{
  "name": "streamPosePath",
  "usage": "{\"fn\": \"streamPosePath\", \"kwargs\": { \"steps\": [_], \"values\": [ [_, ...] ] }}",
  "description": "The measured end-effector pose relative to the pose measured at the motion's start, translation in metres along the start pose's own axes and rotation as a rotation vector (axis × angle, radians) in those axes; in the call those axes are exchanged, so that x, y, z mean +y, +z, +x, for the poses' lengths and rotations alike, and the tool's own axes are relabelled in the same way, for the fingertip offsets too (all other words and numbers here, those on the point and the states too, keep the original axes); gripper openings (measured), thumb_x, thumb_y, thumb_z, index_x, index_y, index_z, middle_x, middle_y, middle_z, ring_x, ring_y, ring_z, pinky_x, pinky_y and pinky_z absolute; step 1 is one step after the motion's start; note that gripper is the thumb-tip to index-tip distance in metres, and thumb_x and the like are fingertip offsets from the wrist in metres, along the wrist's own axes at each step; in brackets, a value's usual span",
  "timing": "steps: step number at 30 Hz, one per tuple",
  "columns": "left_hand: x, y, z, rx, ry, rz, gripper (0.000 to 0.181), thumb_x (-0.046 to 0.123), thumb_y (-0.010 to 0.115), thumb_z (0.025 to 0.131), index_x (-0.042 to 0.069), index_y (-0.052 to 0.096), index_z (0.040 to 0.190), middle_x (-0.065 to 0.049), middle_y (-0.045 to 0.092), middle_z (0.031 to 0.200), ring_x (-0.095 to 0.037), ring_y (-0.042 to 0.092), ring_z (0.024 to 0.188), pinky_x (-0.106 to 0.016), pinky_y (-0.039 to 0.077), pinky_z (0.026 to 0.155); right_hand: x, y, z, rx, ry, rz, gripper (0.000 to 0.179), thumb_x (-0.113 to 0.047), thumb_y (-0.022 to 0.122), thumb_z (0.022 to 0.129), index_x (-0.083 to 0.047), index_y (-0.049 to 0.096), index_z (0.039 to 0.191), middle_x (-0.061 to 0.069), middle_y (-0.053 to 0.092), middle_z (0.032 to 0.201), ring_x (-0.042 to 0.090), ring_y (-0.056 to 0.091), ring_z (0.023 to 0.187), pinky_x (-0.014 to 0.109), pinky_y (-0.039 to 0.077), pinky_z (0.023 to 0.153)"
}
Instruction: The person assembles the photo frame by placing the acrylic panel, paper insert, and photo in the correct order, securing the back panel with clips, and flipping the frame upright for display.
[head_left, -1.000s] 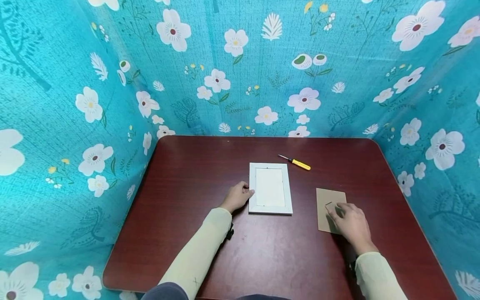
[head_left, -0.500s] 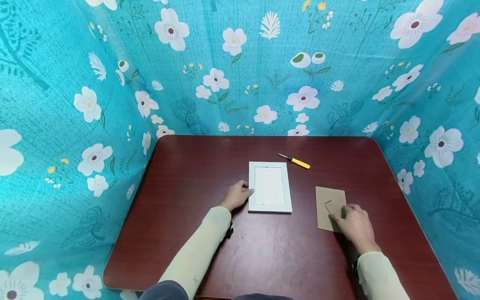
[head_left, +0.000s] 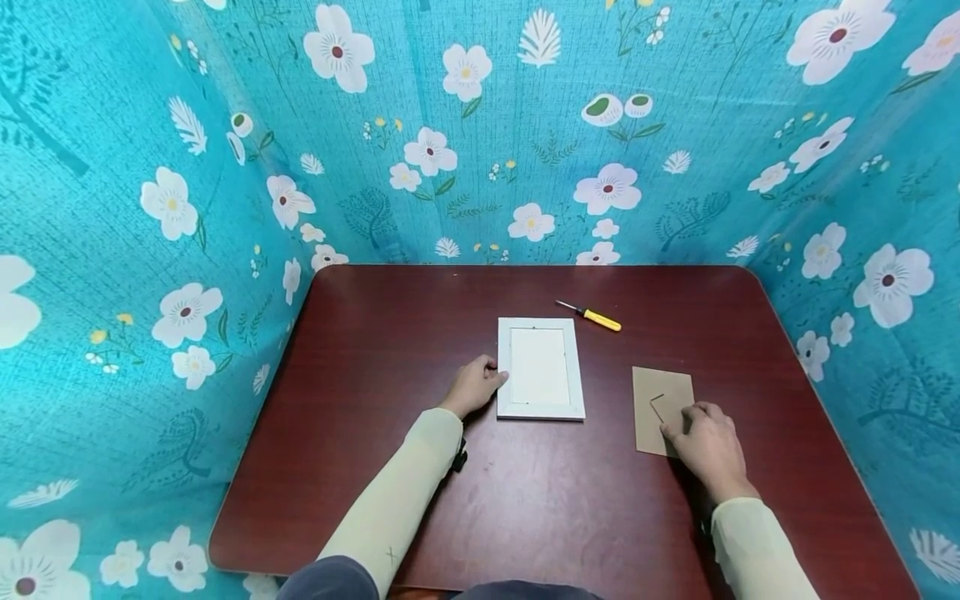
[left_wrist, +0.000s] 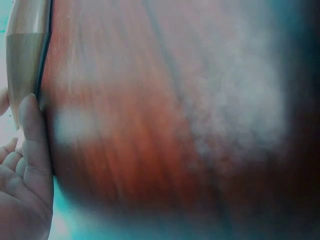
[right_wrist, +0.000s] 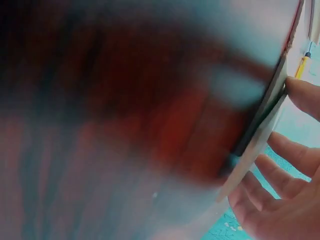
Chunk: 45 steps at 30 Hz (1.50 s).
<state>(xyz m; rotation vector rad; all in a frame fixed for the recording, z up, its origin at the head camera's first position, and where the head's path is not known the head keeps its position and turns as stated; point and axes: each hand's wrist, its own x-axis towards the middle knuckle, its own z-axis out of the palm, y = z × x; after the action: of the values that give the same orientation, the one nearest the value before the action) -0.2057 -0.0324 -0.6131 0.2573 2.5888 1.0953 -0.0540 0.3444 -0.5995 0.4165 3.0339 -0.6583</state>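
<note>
A white picture frame lies flat near the table's middle, with a pale panel inside its border. My left hand holds its left edge, thumb on the rim and the other fingers curled at the side. In the left wrist view the same hand meets the frame's edge. To the right is a thin brown backing board with an angled cut line on it. My right hand grips this board near its lower right; the right wrist view shows the thumb and fingertips against it.
A yellow-handled screwdriver lies behind and right of the frame. The dark red tabletop has rounded corners. Blue flowered cloth hangs along the back and both sides.
The right hand has slid slightly right on the backing board, uncovering more of the cut line. The left hand stays at the frame. The head view has tilted a little.
</note>
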Motion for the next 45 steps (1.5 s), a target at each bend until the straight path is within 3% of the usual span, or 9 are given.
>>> {"fn": "streamPosePath", "kwargs": {
  "steps": [8,15,20,24,27,34,45],
  "values": [
    [0.0,0.002,-0.001,0.008,-0.002,0.013,0.04,0.043,0.062,0.094,0.011,0.06,0.118,0.003,0.057,0.087,-0.014,0.054,0.079,-0.034,0.045,0.076,-0.001,-0.001,0.002,0.004,0.043,0.067,0.05,-0.029,0.072,0.084,0.009,0.058,0.113,0.03,0.032,0.137,0.053,0.035,0.118,0.064,0.035,0.09],
    [0.002,0.001,-0.001,0.009,0.003,0.007,0.039,0.042,0.062,0.095,0.01,0.06,0.117,0.003,0.057,0.086,-0.014,0.054,0.078,-0.034,0.046,0.076,-0.005,-0.003,0.002,0.045,0.063,0.104,0.05,-0.028,0.072,0.083,0.006,0.056,0.115,0.029,0.027,0.143,0.053,0.041,0.116,0.064,0.037,0.089],
    [0.002,0.001,0.0,0.01,0.004,0.011,0.039,0.041,0.062,0.095,0.01,0.06,0.117,0.003,0.057,0.085,-0.014,0.054,0.076,-0.034,0.046,0.074,-0.007,-0.004,0.002,0.069,0.055,0.125,0.049,-0.027,0.072,0.084,0.005,0.055,0.116,0.028,0.033,0.14,0.051,0.042,0.117,0.063,0.036,0.088],
    [0.002,0.001,0.0,0.011,0.003,0.018,0.039,0.042,0.062,0.095,0.01,0.06,0.118,0.003,0.057,0.084,-0.014,0.054,0.073,-0.034,0.045,0.072,-0.01,-0.005,0.002,0.106,0.063,0.124,0.05,-0.026,0.073,0.082,0.004,0.054,0.117,0.029,0.049,0.123,0.049,0.049,0.107,0.061,0.038,0.083],
    [0.001,0.001,0.001,0.015,0.006,0.029,0.04,0.043,0.062,0.095,0.01,0.06,0.117,0.004,0.057,0.083,-0.013,0.054,0.073,-0.033,0.045,0.072,-0.01,-0.004,0.003,0.126,0.093,0.136,0.054,-0.025,0.075,0.081,0.002,0.052,0.122,0.028,0.055,0.116,0.049,0.053,0.101,0.06,0.04,0.081],
    [-0.001,0.002,0.001,0.01,-0.002,0.005,0.039,0.043,0.062,0.094,0.011,0.06,0.118,0.003,0.057,0.084,-0.014,0.054,0.073,-0.034,0.045,0.072,-0.012,-0.008,0.006,0.143,0.062,0.201,0.071,-0.022,0.079,0.079,0.002,0.044,0.136,0.031,0.046,0.13,0.049,0.042,0.12,0.064,0.033,0.092],
    [-0.001,0.002,0.002,0.002,0.003,0.004,0.039,0.043,0.063,0.094,0.011,0.06,0.116,0.003,0.057,0.084,-0.014,0.054,0.073,-0.034,0.045,0.071,-0.012,-0.008,0.004,0.119,0.035,0.248,0.086,-0.036,0.08,0.08,0.002,0.037,0.144,0.031,0.045,0.134,0.049,0.041,0.122,0.061,0.033,0.095]
  ]
}}
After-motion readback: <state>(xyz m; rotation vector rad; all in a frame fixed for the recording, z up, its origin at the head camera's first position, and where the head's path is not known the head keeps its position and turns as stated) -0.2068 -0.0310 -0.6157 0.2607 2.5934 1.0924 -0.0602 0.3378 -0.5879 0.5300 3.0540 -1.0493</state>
